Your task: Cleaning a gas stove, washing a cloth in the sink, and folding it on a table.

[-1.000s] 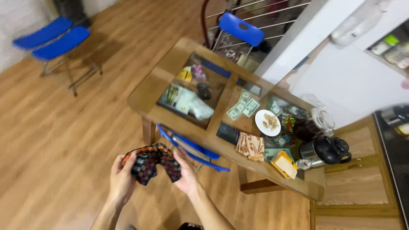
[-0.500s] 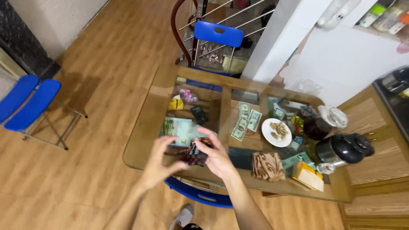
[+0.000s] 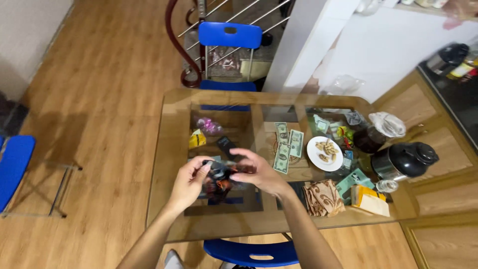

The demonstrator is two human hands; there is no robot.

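Both hands clamp a dark, orange-flecked bundle (image 3: 219, 180) over the glass tabletop (image 3: 172, 149), L hand (image 3: 189, 180) on its left end, R hand (image 3: 259, 173) on right (long axis runs hand-to-hand), banknotes (image 3: 288, 147) just beyond R.

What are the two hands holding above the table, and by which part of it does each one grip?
A dark bunched item with orange patches, blurred; its kind cannot be told. The left hand pinches its left edge, the right hand its right.

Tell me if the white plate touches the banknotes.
Apart. The head view shows a strip of bare table between the white plate and the nearest of the banknotes.
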